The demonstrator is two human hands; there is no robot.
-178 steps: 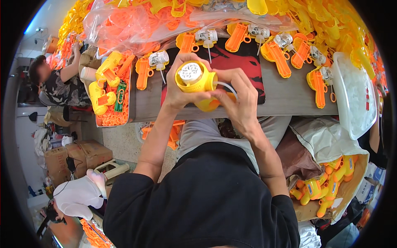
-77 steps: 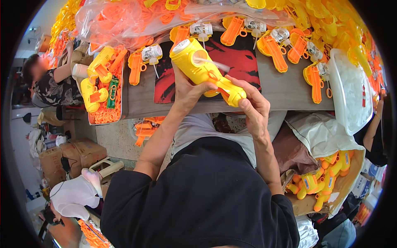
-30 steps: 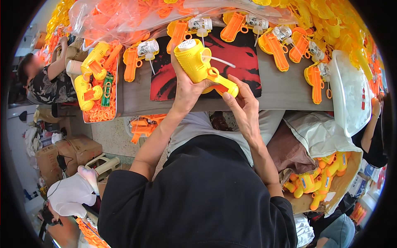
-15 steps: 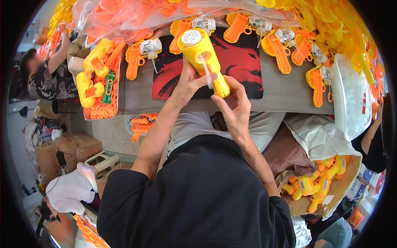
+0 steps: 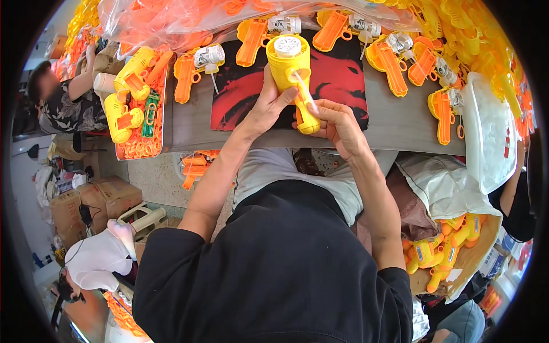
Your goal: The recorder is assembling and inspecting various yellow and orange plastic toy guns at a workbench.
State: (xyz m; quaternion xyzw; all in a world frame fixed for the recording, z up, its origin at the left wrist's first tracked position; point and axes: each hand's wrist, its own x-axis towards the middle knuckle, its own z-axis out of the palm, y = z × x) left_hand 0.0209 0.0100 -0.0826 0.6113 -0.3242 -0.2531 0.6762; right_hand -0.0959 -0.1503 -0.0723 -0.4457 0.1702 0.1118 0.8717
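A yellow toy gun shell (image 5: 281,66) is held upright over the mat, its round end with a white patterned disc facing up. My left hand (image 5: 266,111) is closed round its body from the left. At the handle, my right hand (image 5: 345,128) has its fingers partly behind the grip. Its thumb and forefinger are at the lower end of a thin clear tube (image 5: 302,87) that sticks out of the shell's side. Whether they pinch the tube or only touch it is hard to see. Half-shells with orange grips (image 5: 251,46) and whitish cylinders (image 5: 209,55) lie around the mat.
Beneath the hands lies a black-and-red mat (image 5: 343,88) on the grey table (image 5: 394,126). A tray (image 5: 164,134) of orange rings and yellow shells stands left. To the right are a white tub (image 5: 477,166) and a carton (image 5: 486,251) of toy guns. Co-workers sit nearby.
The toy gun has shifted slightly right and stands more upright. My right hand has moved from the handle's bottom end up its right side, with thumb and forefinger now at the tube.
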